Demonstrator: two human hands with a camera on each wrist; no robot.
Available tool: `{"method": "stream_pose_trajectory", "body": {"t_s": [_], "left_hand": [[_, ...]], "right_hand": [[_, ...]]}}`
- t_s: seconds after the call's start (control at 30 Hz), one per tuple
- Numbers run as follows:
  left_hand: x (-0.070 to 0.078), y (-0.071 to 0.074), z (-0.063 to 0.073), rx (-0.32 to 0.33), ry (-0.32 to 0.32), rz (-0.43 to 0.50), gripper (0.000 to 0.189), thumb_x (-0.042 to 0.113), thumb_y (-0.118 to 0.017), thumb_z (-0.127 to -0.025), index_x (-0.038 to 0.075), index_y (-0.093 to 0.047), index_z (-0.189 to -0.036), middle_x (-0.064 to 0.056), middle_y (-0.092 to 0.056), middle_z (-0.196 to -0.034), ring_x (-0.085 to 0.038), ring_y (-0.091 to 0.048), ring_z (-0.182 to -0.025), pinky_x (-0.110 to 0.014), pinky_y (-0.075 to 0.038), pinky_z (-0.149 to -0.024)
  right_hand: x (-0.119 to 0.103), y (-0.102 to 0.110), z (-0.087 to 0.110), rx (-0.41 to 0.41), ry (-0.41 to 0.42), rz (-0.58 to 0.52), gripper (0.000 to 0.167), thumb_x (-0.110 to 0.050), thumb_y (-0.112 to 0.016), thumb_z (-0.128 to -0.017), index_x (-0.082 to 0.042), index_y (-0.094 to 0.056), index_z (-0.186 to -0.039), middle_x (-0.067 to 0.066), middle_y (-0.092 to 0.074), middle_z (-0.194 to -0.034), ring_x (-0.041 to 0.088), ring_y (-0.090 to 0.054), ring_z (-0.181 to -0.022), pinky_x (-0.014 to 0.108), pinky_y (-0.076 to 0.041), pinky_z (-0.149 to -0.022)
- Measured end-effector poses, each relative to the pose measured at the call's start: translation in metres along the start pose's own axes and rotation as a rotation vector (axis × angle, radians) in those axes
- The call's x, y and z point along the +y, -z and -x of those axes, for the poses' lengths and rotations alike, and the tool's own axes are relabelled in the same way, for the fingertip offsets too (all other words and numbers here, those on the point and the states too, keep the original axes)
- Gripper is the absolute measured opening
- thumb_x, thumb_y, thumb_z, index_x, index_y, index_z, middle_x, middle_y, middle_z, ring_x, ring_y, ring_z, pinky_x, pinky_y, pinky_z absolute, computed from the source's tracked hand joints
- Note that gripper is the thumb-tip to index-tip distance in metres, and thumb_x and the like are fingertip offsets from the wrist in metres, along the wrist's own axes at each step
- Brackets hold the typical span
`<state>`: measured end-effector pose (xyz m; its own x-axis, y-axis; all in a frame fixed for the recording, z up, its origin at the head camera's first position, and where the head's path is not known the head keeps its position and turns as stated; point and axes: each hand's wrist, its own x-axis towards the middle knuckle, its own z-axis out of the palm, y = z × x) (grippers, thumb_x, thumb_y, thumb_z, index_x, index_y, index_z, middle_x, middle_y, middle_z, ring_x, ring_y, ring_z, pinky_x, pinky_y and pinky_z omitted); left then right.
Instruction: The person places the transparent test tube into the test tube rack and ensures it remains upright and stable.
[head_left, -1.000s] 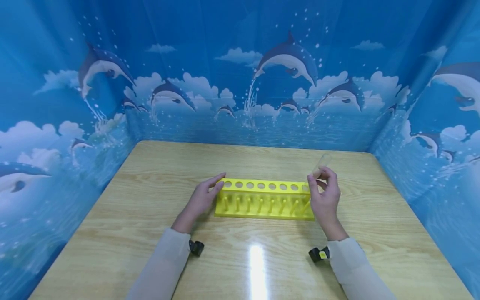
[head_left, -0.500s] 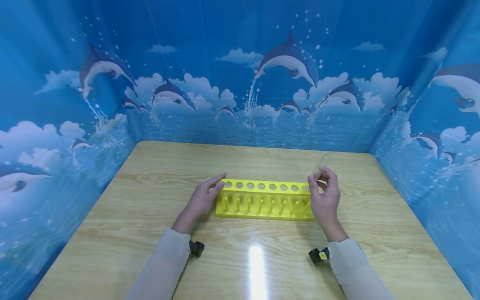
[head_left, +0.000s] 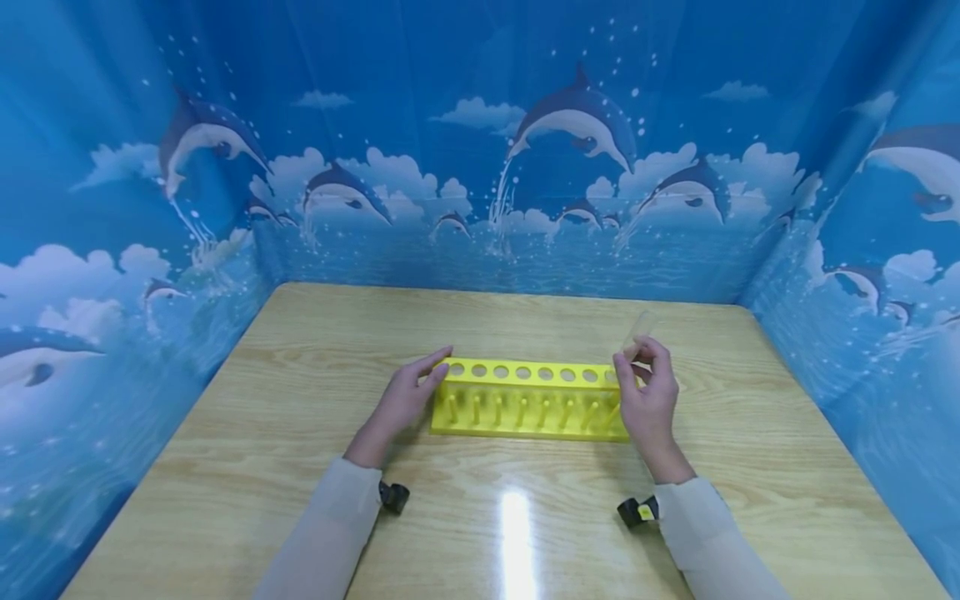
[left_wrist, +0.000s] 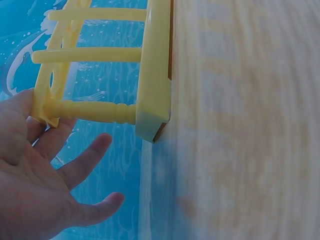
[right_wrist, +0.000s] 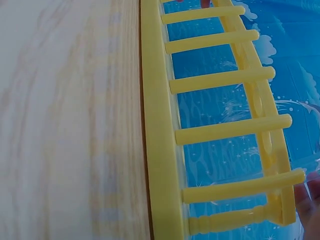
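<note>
A yellow test tube rack (head_left: 532, 433) stands upright on the table, with a row of holes along its top plate and pegs above its base. At the rack's left end, my left hand (head_left: 401, 398) grips the top plate between thumb and fingers; in the left wrist view its other fingers (left_wrist: 87, 160) spread below. My right hand (head_left: 649, 410) pinches a clear test tube (head_left: 641, 327) at the rack's right end. The tube leans, its upper end pointing away to the right and its lower part hidden by the fingers. Only fingertips (right_wrist: 312, 192) of that hand show in the right wrist view.
The wooden table (head_left: 337, 333) reaches back to a blue dolphin-print curtain (head_left: 420, 100), which also encloses both sides. A bright light reflection (head_left: 516, 542) lies on the tabletop in front of the rack. Black wrist cameras (head_left: 393, 497) sit at both cuffs.
My right hand has shifted slightly left with the test tube. The rack and my left hand have stayed in place.
</note>
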<state>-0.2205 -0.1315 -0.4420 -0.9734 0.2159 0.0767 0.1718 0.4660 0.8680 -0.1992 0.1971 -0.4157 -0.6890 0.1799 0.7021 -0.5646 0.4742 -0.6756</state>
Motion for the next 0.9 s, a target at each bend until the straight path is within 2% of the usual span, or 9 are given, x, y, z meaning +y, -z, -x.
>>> {"method": "stream_pose_trajectory", "body": {"t_s": [0.1,0.2,0.37,0.5,0.7,0.9], "left_hand": [[0.000,0.000,0.000,0.004,0.001,-0.003,0.049,0.042,-0.043,-0.103,0.021,-0.043,-0.148,-0.003,-0.045,-0.149,-0.036,-0.040,-0.135,-0.054,-0.032,-0.111],[0.000,-0.001,-0.001,0.006,-0.001,-0.011,0.049,0.041,-0.043,-0.103,0.020,-0.043,-0.148,-0.003,-0.045,-0.149,-0.036,-0.040,-0.135,-0.054,-0.032,-0.111],[0.000,-0.001,-0.001,0.003,-0.010,-0.009,0.050,0.040,-0.044,-0.103,0.018,-0.043,-0.148,-0.002,-0.045,-0.149,-0.035,-0.040,-0.135,-0.054,-0.032,-0.111],[0.000,0.000,0.000,0.000,-0.010,-0.002,0.051,0.041,-0.043,-0.103,0.017,-0.043,-0.148,-0.002,-0.044,-0.149,-0.036,-0.040,-0.135,-0.054,-0.032,-0.111],[0.001,-0.001,0.000,-0.003,-0.007,-0.004,0.050,0.042,-0.043,-0.103,0.019,-0.043,-0.148,-0.003,-0.045,-0.149,-0.036,-0.040,-0.136,-0.054,-0.032,-0.111],[0.000,-0.001,0.000,0.000,-0.006,-0.014,0.049,0.041,-0.043,-0.103,0.022,-0.042,-0.148,-0.002,-0.044,-0.149,-0.035,-0.040,-0.136,-0.053,-0.033,-0.111]], "right_hand": [[-0.007,0.000,0.000,-0.004,-0.002,-0.006,0.031,0.008,-0.056,-0.094,0.014,-0.048,-0.123,0.016,-0.053,-0.094,0.018,-0.052,-0.090,0.008,-0.046,-0.081],[0.001,0.000,0.001,-0.007,-0.016,0.000,0.031,0.008,-0.056,-0.094,0.013,-0.047,-0.124,0.015,-0.053,-0.094,0.019,-0.052,-0.090,0.008,-0.046,-0.081],[0.022,-0.001,0.003,-0.014,-0.048,0.020,0.033,0.007,-0.057,-0.094,0.010,-0.047,-0.126,0.017,-0.053,-0.096,0.011,-0.051,-0.092,0.008,-0.046,-0.081],[0.028,-0.001,0.004,-0.025,-0.067,0.032,0.034,0.006,-0.057,-0.095,0.007,-0.047,-0.127,0.017,-0.053,-0.097,0.004,-0.049,-0.092,0.008,-0.045,-0.081],[0.030,-0.002,0.005,-0.025,-0.058,0.027,0.034,0.006,-0.057,-0.094,0.010,-0.047,-0.127,0.021,-0.053,-0.097,0.015,-0.051,-0.091,0.006,-0.045,-0.080],[0.032,0.000,0.005,-0.034,-0.057,0.021,0.034,0.001,-0.059,-0.095,0.008,-0.049,-0.127,0.015,-0.054,-0.097,0.020,-0.053,-0.092,0.007,-0.045,-0.080]]}}
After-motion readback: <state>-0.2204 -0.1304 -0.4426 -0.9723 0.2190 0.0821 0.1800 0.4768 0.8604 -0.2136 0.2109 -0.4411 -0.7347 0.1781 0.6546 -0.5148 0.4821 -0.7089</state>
